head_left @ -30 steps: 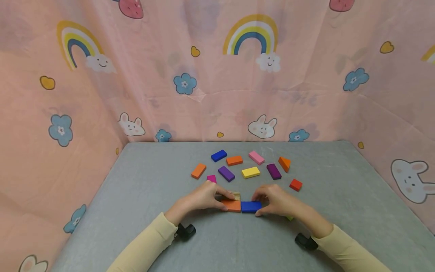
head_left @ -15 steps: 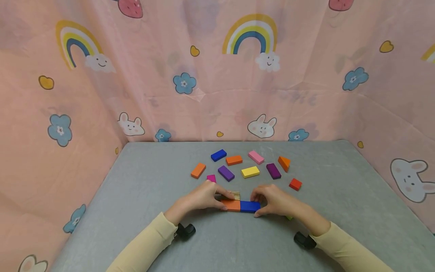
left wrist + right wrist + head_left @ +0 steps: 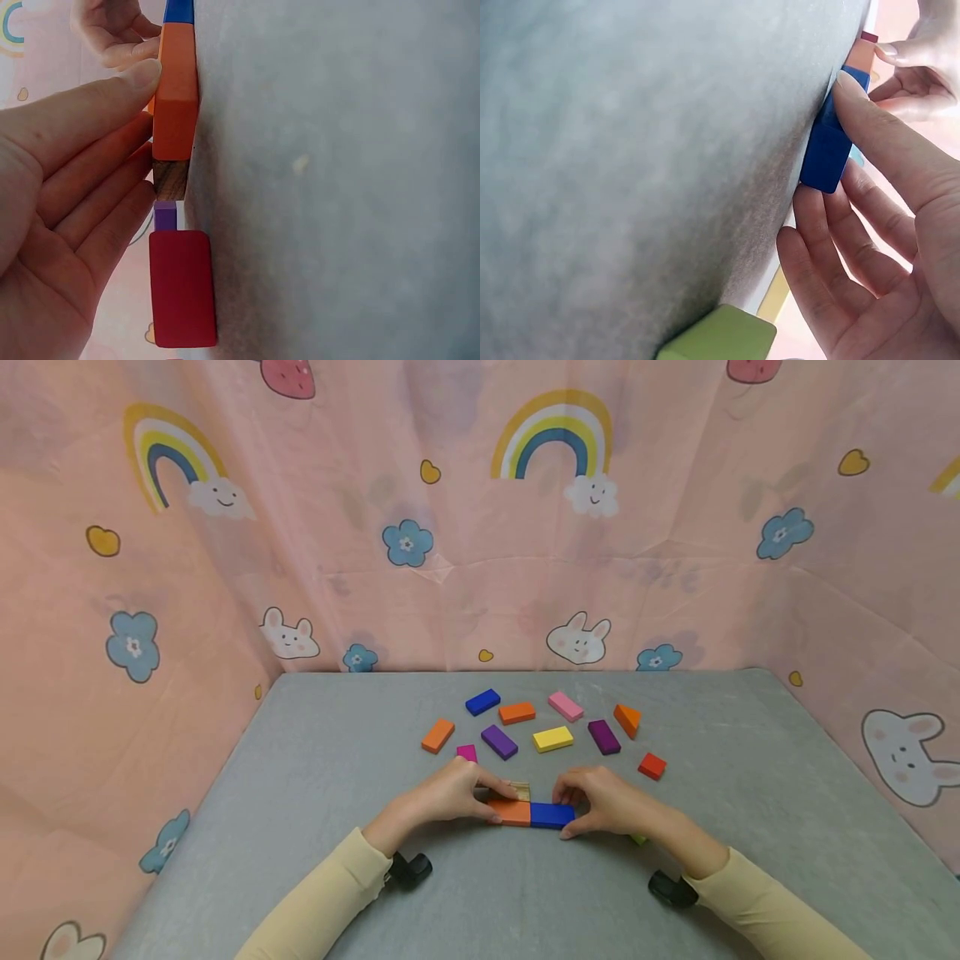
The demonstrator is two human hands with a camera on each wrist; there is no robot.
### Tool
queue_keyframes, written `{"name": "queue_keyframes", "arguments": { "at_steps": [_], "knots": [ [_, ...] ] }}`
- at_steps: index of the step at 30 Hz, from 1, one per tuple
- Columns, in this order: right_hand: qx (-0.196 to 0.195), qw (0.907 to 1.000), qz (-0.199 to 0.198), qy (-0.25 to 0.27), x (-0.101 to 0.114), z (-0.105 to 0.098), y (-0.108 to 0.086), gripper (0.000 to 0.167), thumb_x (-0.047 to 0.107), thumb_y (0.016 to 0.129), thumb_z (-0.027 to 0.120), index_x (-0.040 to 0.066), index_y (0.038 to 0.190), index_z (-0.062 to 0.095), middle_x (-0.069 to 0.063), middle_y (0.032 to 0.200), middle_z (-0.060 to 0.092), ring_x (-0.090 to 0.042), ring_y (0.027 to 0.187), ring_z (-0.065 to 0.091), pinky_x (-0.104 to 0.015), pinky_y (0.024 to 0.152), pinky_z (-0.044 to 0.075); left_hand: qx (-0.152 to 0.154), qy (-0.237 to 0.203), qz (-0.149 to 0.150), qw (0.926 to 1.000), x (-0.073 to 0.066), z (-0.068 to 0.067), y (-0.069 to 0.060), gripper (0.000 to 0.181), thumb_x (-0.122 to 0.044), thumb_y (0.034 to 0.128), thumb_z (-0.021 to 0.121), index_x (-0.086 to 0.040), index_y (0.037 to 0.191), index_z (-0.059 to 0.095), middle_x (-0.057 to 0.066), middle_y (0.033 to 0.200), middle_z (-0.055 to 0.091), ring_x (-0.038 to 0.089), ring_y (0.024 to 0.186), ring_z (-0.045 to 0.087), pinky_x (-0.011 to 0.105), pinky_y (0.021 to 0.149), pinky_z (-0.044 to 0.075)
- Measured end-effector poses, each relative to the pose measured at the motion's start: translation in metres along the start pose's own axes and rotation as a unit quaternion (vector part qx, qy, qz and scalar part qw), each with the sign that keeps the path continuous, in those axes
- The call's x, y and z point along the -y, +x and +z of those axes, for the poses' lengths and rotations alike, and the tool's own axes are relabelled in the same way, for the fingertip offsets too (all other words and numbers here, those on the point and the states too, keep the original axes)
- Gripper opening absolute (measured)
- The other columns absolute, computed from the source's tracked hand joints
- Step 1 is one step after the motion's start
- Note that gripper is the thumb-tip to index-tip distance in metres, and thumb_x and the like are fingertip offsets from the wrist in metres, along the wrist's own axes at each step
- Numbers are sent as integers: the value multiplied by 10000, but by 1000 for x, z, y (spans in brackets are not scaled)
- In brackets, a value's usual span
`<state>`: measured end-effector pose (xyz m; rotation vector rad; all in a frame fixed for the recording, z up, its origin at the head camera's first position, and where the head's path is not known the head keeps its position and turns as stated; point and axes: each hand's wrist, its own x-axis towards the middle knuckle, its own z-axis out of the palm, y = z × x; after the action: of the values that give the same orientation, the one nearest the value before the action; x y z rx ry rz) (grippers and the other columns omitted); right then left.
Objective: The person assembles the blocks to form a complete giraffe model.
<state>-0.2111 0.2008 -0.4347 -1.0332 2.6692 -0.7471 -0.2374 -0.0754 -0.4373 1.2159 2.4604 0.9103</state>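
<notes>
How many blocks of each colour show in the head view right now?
Orange blocks: 4
Blue blocks: 2
Purple blocks: 2
Pink block: 1
Magenta block: 1
Yellow block: 1
Red block: 1
Green block, mostly hidden: 1
Wooden block, partly hidden: 1
Total: 14

Laid flat on the grey tabletop (image 3: 337, 735) as an oblong orange block (image 3: 512, 814) and, to its right, a similarly oblong blue block (image 3: 550, 816), touching end to end in one straight row.
</notes>
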Motion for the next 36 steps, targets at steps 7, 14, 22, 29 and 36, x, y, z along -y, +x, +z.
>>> {"name": "queue_keyframes", "arguments": {
  "at_steps": [7,14,22,29,36],
  "knots": [
    [157,9989,188,395,-3,-5,1,397,376,729,807,154,1023,658,72,959,667,-52,857,616,-249,772,544,-19,42,10,10000,2,0,0,368,-243,782,782,-221,1142,712,-72,1159,674,3,1116,590,181,924,473],
    [-406,9976,304,478,-5,-25,10,418,286,776,783,51,1103,667,-69,1019,699,-200,944,666,-370,826,556,11,32,-14,10000,0,-2,-1,364,-238,787,778,-215,1144,711,-68,1162,674,6,1117,591,181,925,473],
    [-959,9930,500,469,-18,-44,31,417,139,772,783,0,1141,649,-137,1101,684,-265,1000,659,-442,887,522,14,75,-30,10000,1,-3,-1,364,-250,785,779,-222,1141,712,-75,1159,675,-2,1119,588,174,924,470],
    [-1098,9904,748,391,-40,-50,46,422,107,774,778,-21,1152,641,-171,1120,676,-300,1021,651,-444,890,520,2,97,-17,10000,2,-2,-1,364,-253,784,780,-232,1141,712,-75,1161,673,4,1116,591,174,920,472],
    [-990,9888,1014,465,-52,-50,54,420,79,785,762,-15,1174,633,-168,1144,668,-313,1067,633,-452,922,500,-29,75,73,9999,4,0,0,361,-269,780,783,-244,1134,715,-84,1155,675,1,1109,593,171,908,478]
  ]
}}
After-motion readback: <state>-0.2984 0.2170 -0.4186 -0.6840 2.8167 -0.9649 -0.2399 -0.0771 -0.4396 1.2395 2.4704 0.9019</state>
